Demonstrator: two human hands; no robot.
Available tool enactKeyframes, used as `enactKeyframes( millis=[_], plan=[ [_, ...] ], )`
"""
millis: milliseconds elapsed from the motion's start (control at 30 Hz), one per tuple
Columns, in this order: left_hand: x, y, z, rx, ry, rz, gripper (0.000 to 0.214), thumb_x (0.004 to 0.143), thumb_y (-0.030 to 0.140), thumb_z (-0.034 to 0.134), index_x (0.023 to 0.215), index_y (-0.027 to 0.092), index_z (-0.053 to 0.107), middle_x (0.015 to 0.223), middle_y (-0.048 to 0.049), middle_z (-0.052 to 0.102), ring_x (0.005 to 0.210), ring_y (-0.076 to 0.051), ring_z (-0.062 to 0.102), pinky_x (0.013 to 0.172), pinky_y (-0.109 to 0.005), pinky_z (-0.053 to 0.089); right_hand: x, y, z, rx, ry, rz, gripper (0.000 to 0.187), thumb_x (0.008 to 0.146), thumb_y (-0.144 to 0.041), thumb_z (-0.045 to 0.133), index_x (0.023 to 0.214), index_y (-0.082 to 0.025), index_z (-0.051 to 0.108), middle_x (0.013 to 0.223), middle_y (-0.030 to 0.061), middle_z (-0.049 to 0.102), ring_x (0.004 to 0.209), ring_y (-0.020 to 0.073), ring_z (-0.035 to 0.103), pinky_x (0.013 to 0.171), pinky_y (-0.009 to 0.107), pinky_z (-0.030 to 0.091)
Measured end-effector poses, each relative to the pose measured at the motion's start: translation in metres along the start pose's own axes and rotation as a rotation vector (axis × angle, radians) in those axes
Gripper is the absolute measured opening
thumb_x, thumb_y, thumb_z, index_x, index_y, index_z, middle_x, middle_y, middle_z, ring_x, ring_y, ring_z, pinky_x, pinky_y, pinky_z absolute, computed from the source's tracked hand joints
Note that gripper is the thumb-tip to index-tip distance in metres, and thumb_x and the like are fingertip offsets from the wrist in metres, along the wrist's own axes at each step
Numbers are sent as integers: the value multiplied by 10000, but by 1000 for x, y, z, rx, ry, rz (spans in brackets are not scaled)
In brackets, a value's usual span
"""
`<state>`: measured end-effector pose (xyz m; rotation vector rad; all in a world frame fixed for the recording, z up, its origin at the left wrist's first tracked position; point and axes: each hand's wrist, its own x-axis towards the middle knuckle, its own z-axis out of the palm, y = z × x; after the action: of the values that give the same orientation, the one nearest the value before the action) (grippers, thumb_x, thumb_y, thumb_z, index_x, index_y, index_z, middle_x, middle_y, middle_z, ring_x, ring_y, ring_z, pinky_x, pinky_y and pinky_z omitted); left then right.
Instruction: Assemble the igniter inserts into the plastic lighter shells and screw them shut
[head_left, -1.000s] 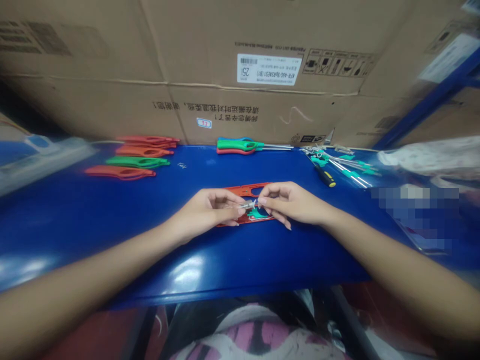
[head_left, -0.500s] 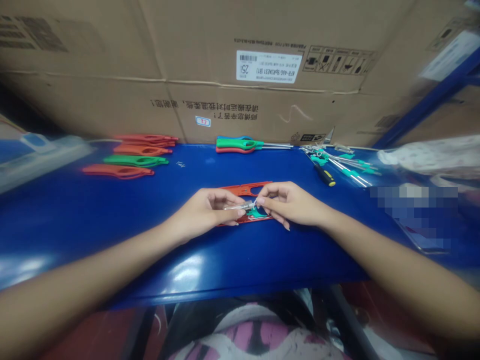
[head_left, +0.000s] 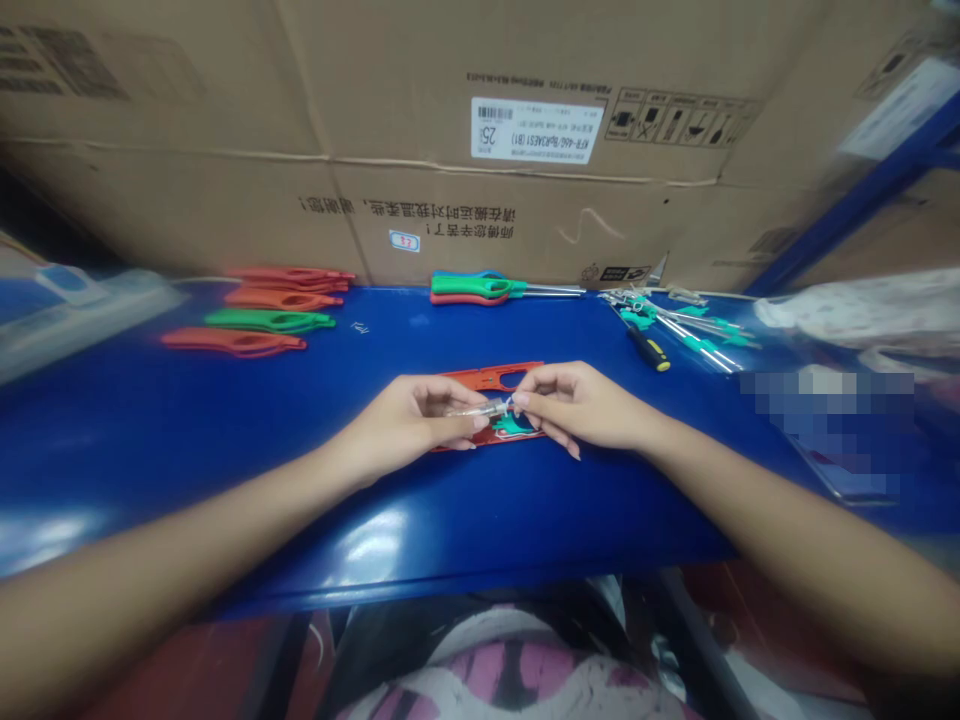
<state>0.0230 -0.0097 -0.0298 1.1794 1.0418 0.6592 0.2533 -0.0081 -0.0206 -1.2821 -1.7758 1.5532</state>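
Note:
My left hand [head_left: 412, 420] is closed around a clear, see-through cylinder [head_left: 484, 409], held level with its metallic-looking end toward the right. At that end my right hand [head_left: 581, 405] pinches a small white piece [head_left: 509, 402], thumb against forefinger; its exact kind is too small to tell. Directly beneath both hands lies an orange lighter handle half [head_left: 491, 437] with a green part [head_left: 516, 425] and a thin white wire or tube in it. Just behind it is another orange handle half [head_left: 480, 379] with an oval opening, partly covered by my fingers.
Orange and green handle shells [head_left: 270, 320] lie at the back left. Assembled lighters [head_left: 472, 288] rest against the cardboard box [head_left: 405, 110]. Back right are metal rods with green parts [head_left: 694, 335] and a black-yellow screwdriver [head_left: 649, 350]. A clear plastic container [head_left: 97, 310] stands far left.
The view has shifted very slightly. Both hands keep the same hold over the orange handle halves, with no clear movement of the cylinder.

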Motion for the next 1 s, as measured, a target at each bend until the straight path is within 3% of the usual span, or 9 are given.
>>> enactKeyframes(
  millis=[400, 700, 1000],
  plan=[
    [0, -1, 1, 35, 9, -1, 271, 698, 199, 868, 939, 117, 776, 793, -50, 780, 658, -112, 702, 640, -194, 596, 0, 2, 3, -31, 22, -3, 204, 914, -355, 614, 858, -162, 577, 588, -64, 546, 351, 44, 478, 308, 147, 421],
    [-1, -6, 4, 17, 52, 22, 312, 658, 240, 893, 929, 132, 783, 841, -72, 790, 725, -164, 731, 732, -284, 624, -1, 4, 8, -53, 72, -4, 191, 915, -346, 606, 837, -180, 555, 558, -64, 547, 335, 51, 448, 300, 163, 401],
    [-2, -7, 4, -57, 55, 24, 336, 661, 272, 903, 947, 139, 787, 834, -61, 793, 754, -160, 742, 730, -259, 629, -1, 4, 9, -4, 82, -7, 203, 908, -343, 626, 820, -173, 558, 571, -65, 551, 345, 41, 456, 296, 144, 387]
  ],
)
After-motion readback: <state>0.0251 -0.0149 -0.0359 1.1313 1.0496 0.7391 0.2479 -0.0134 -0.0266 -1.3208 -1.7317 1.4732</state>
